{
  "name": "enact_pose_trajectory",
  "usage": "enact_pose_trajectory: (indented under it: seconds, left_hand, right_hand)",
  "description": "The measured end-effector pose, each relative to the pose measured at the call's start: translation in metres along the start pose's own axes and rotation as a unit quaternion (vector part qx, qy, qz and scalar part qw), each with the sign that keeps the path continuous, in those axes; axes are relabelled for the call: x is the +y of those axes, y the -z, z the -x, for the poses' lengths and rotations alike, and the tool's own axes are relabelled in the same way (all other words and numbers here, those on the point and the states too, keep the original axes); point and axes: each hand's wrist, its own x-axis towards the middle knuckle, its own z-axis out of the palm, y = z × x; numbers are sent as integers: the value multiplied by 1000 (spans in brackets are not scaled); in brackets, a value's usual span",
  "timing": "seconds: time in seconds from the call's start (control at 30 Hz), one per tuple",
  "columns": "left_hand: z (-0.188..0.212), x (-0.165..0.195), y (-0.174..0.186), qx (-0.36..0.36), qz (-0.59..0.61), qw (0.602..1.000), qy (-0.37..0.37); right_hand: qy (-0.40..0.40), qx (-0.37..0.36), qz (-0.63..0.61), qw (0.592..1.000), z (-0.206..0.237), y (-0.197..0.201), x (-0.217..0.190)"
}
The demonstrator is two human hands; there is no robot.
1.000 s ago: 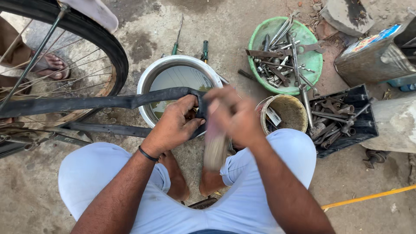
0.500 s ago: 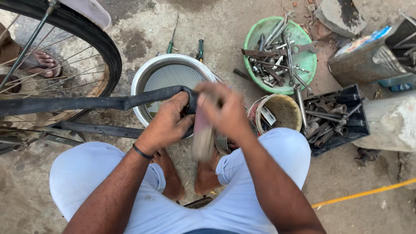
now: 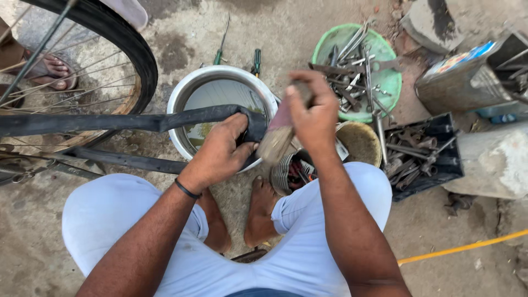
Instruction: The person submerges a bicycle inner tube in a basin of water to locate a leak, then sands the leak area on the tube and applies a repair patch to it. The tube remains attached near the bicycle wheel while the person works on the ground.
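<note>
A squatting person in pale blue shorts works over a metal basin of water (image 3: 220, 91) set on bare concrete. The left hand (image 3: 220, 151) is clamped around a black rubber inner tube (image 3: 137, 121), folding it over the basin's rim at about 5 o'clock; the tube stretches away to 9 o'clock, across a bicycle wheel (image 3: 118, 41) lying at the upper left. The right hand (image 3: 313, 113), just beside the left at 3 o'clock of it, is closed on a blurred, flat tool (image 3: 275, 137) whose lower end meets the tube where the left fingers pinch it; its exact kind cannot be told. The hands stand close but do not touch. At 12 o'clock of the basin lie two green-handled screwdrivers (image 3: 256, 60). At 2 o'clock sits a green bowl of spanners (image 3: 385, 55), and at 3 o'clock a black crate of tools (image 3: 434, 159) beside a small round tin (image 3: 360, 143). A yellow cord (image 3: 462, 247) crosses the ground at 4 o'clock. Another person's sandalled foot (image 3: 52, 69) shows through the spokes at 10 o'clock.
</note>
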Motion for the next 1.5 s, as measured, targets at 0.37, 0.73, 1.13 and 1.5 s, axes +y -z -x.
enact_pose_trajectory:
  seconds: [0.37, 0.73, 1.13, 1.5]
  left_hand:
    - [-2, -8, 1, 6, 37, 999, 15]
    - [-2, -3, 4, -2, 64, 998, -15]
    - [2, -3, 5, 5, 89, 995, -52]
    - [4, 1, 1, 16, 29, 998, -48]
  right_hand:
    - [-26, -4, -80, 996, -3, -8, 12]
    - [-66, -1, -56, 996, 0, -8, 18]
    - [-34, 7, -74, 997, -2, -4, 20]
    - [31, -27, -45, 998, -2, -4, 14]
